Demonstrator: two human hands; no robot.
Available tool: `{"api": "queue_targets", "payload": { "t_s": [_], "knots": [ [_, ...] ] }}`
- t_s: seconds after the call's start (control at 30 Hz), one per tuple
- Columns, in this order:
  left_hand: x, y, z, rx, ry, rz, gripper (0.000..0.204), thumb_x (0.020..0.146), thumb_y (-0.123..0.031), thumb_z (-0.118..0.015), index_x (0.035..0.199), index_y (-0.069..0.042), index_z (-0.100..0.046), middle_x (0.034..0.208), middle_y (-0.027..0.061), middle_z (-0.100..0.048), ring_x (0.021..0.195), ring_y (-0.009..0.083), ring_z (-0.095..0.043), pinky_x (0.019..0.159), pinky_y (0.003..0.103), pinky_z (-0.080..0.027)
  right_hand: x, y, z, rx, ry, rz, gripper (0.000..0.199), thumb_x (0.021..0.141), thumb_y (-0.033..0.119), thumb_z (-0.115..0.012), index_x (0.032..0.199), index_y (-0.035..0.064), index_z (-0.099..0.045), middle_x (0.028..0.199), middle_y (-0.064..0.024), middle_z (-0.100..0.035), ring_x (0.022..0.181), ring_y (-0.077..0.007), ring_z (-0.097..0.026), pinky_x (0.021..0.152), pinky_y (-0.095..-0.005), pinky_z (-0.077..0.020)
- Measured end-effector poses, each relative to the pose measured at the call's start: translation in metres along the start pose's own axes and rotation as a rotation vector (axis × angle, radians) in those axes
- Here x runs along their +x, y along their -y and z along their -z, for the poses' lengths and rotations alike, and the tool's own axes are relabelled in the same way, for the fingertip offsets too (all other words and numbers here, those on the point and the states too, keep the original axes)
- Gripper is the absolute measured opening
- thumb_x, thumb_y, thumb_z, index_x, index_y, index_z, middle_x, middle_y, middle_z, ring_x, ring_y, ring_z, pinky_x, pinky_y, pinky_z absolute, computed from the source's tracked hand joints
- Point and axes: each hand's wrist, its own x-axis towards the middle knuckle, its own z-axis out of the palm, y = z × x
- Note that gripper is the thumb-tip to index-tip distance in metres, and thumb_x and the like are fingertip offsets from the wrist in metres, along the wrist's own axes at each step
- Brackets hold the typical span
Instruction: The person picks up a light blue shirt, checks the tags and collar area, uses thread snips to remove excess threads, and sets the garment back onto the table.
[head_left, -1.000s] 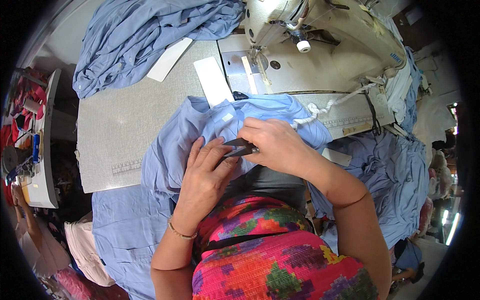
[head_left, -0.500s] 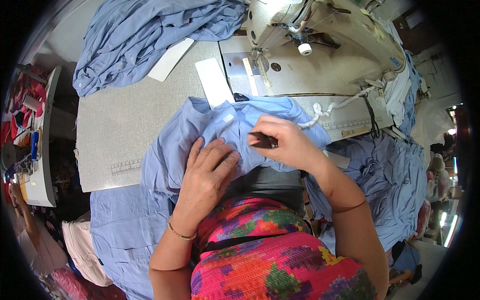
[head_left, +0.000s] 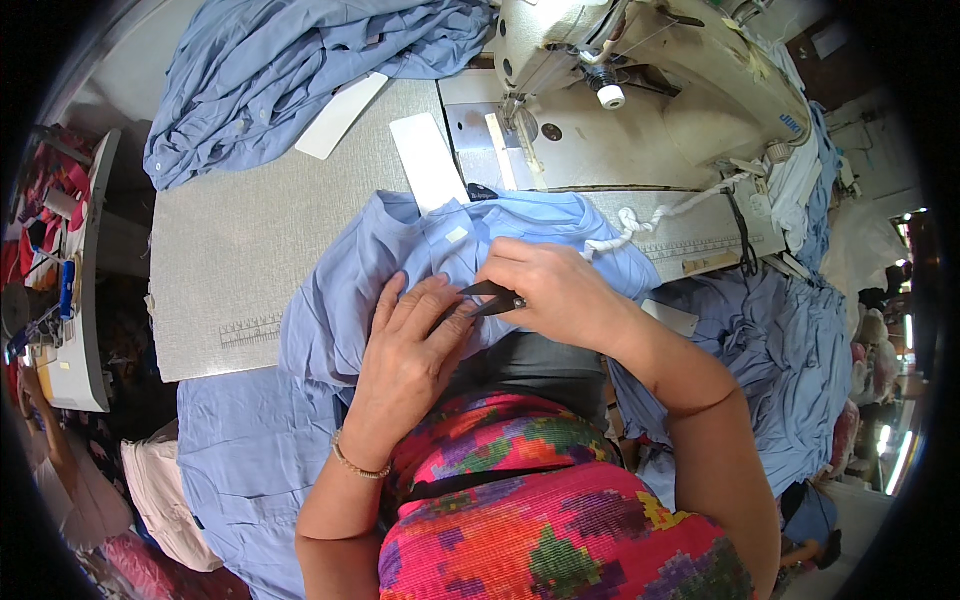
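A light blue garment (head_left: 350,270) lies bunched at the table's front edge and hangs over it towards my lap. My left hand (head_left: 415,335) rests on the garment, its fingers stretched out over the cloth. In my right hand (head_left: 555,290) is a pair of dark thread snips (head_left: 490,298). Their blades point left, with the tips close to my left thumb and fingers. Whether the blades touch thread or cloth, I cannot tell. A small white label (head_left: 457,235) sits on the cloth, just beyond my hands.
Beyond the garment stands a sewing machine (head_left: 680,110). White card pieces (head_left: 428,160) lie left of its needle. More blue garments (head_left: 290,90) are heaped at the far left, with others (head_left: 770,350) at the right. A knotted white cord (head_left: 665,212) crosses the table's right part.
My right hand has turned and moved slightly left, bringing the snips' blades from over the cloth to beside my left fingers. My left hand has stayed in place.
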Motion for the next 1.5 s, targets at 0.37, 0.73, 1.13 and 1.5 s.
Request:
{"api": "queue_targets", "payload": {
  "t_s": [0.37, 0.73, 1.13, 1.5],
  "knots": [
    [0.001, -0.001, 0.001, -0.013, 0.003, 0.005, 0.023, 0.077, -0.005, -0.069, 0.101, -0.006, -0.067, 0.107, 0.0078, -0.062, 0.111, 0.0286, -0.057, 0.104, 0.049, -0.036, -0.007, -0.012, 0.007, 0.139, -0.209, -0.213, 0.020, 0.071, 0.008, -0.070, 0.086, 0.0029, -0.058, 0.084, -0.0110, -0.056, 0.074, -0.0315, -0.060, 0.064, -0.0381, -0.0480],
    [0.002, -0.002, 0.001, -0.015, 0.000, 0.011, 0.023, 0.077, -0.004, -0.069, 0.100, -0.006, -0.067, 0.106, 0.0077, -0.062, 0.109, 0.0281, -0.058, 0.103, 0.049, -0.037, -0.008, -0.009, 0.000, 0.223, -0.064, -0.087, 0.015, 0.080, 0.013, -0.067, 0.092, 0.0054, -0.064, 0.084, -0.0093, -0.059, 0.075, -0.0315, -0.060, 0.064, -0.0383, -0.0474],
    [0.002, -0.002, 0.002, -0.010, 0.007, 0.022, 0.024, 0.076, -0.004, -0.070, 0.100, -0.006, -0.067, 0.107, 0.0076, -0.062, 0.109, 0.0278, -0.059, 0.103, 0.049, -0.037, -0.010, -0.010, 0.010, 0.283, 0.069, -0.057, 0.016, 0.076, 0.010, -0.067, 0.091, 0.0062, -0.064, 0.085, -0.0098, -0.060, 0.081, -0.0314, -0.062, 0.067, -0.0392, -0.0477],
    [0.002, -0.002, 0.002, -0.019, 0.003, 0.024, 0.026, 0.075, -0.004, -0.070, 0.101, -0.006, -0.067, 0.108, 0.0081, -0.062, 0.111, 0.0285, -0.058, 0.104, 0.049, -0.036, -0.008, -0.003, 0.001, -0.013, -0.016, 0.041, 0.021, 0.072, 0.013, -0.070, 0.090, 0.0073, -0.061, 0.083, -0.0074, -0.059, 0.078, -0.0284, -0.061, 0.067, -0.0377, -0.0467]
  ]
}}
